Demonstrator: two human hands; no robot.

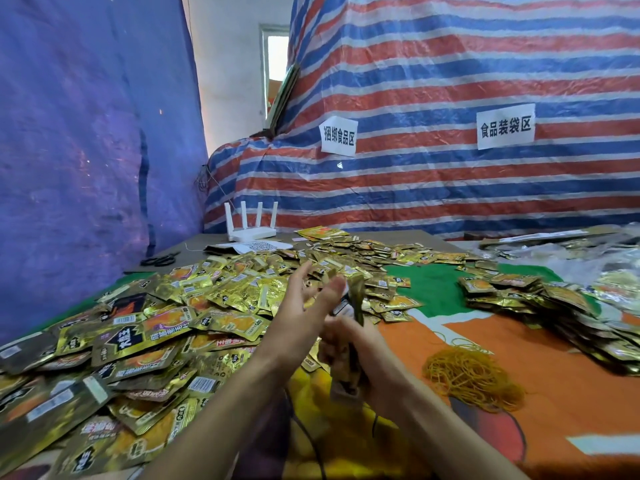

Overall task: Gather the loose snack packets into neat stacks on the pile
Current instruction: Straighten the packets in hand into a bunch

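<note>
**Packets part-gathered at the bench; most left loose**

Head view: at lower centre a bundle of packets is gripped upright by the right hand, while the left hand is held spread beside it, fingers straight, nothing pinched. Some stacks are laid at the right of the bench, with rubber bands below them. A large heap is left unsorted across the left and centre, so the task is judged far from done. The bundle is blurred and its count cannot be told. The stacks are cut off at the right edge, the heap at the lower left.
</note>
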